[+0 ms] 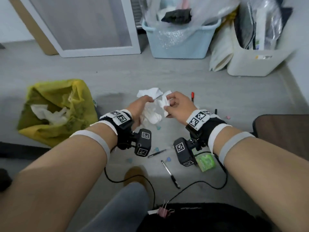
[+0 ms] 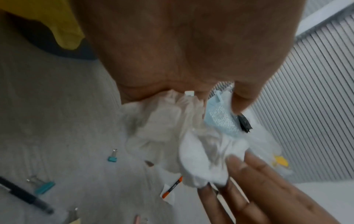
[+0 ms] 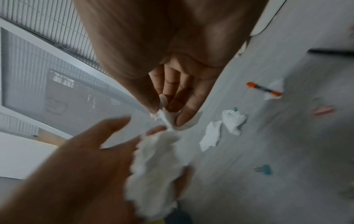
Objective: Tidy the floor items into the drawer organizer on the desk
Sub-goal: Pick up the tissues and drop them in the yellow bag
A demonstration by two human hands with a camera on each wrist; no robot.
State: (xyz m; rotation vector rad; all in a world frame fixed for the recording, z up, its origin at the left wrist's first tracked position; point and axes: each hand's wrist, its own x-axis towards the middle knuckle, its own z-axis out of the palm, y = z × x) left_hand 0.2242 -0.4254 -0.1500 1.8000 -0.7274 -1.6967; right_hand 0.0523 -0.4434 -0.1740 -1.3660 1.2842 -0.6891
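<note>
Left hand (image 1: pixel 138 108): clutches crumpled tissues (image 1: pixel 153 114).
Right hand (image 1: pixel 177 106): pinches another tissue (image 1: pixel 164 102).
Risk: loose wads may drop between hands.

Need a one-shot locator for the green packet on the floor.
Start at the right hand, follow its wrist back to the black camera block strapped below. The green packet lies on the grey floor against that block, the only green, flat, squarish thing among pens and clips.

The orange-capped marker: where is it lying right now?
In the head view the marker lies on the grey floor, just past the right hand on its right side, near scraps of white tissue.
</note>
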